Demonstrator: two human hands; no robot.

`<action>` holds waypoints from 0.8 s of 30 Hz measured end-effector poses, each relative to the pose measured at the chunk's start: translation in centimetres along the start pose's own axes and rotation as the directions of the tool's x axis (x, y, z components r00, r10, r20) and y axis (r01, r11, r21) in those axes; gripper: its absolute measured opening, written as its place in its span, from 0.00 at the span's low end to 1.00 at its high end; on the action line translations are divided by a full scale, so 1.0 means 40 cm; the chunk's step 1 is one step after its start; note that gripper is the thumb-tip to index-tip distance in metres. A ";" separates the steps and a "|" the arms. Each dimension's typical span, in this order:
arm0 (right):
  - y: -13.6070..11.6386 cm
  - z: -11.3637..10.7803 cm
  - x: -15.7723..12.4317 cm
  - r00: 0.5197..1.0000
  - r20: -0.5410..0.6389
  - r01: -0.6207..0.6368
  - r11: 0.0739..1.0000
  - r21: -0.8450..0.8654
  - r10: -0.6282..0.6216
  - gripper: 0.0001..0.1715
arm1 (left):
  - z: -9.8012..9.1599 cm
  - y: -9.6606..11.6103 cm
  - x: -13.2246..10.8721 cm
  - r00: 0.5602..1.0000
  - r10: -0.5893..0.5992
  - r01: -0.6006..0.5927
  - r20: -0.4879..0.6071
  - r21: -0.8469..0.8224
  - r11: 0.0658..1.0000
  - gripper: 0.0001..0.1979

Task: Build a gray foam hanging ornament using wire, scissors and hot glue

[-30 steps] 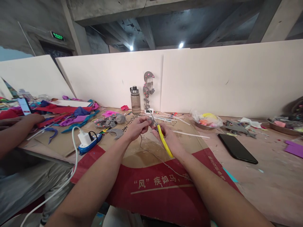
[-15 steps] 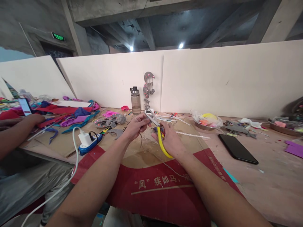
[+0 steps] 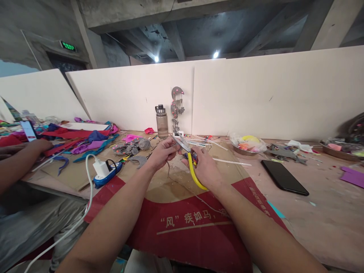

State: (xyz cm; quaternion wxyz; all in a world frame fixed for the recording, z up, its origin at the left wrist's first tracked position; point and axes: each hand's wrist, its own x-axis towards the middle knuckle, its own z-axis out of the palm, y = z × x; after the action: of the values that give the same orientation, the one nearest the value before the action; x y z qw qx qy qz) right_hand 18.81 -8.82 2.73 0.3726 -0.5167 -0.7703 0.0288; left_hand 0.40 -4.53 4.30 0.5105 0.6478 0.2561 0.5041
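My right hand (image 3: 205, 168) grips yellow-handled scissors (image 3: 191, 167) with the blades pointing up and left toward my left hand. My left hand (image 3: 162, 152) is pinched shut on a thin thread (image 3: 182, 185) that trails down over the cardboard sheet (image 3: 170, 185) toward me. Both hands hover close together above the cardboard at the table's middle. What lies between the blades is too small to tell.
A water bottle (image 3: 162, 121) and grey hanging ornament (image 3: 176, 108) stand against the white board behind. A power strip with charger (image 3: 105, 171) lies left, a black phone (image 3: 284, 176) right, a metal dish (image 3: 247, 145) beyond. Another person's arm (image 3: 19, 159) rests among coloured felt scraps (image 3: 82, 140).
The scissors' blades swung from upright to slanting left toward my left hand, and the right hand turned a little. The left hand stayed pinched.
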 end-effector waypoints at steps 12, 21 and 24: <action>-0.001 -0.009 0.005 0.999 0.027 0.023 1.000 -0.002 -0.023 0.22 | 0.009 0.011 -0.002 1.000 -0.006 0.006 -0.007 -0.002 1.000 0.14; 0.004 -0.010 0.005 0.999 0.032 0.040 0.998 0.037 -0.042 0.19 | -0.001 0.003 0.002 0.998 -0.026 0.027 -0.051 0.004 1.000 0.14; 0.001 -0.016 0.009 0.998 0.057 0.032 0.991 0.133 -0.040 0.17 | -0.003 0.002 0.003 0.996 -0.036 0.036 -0.080 0.002 0.999 0.15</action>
State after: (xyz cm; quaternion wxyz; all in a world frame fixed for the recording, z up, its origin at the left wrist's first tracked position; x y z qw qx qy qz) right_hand 19.16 -8.72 3.37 0.3835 -0.4757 -0.7867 0.0884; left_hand 0.32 -4.42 4.43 0.5077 0.6233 0.2887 0.5199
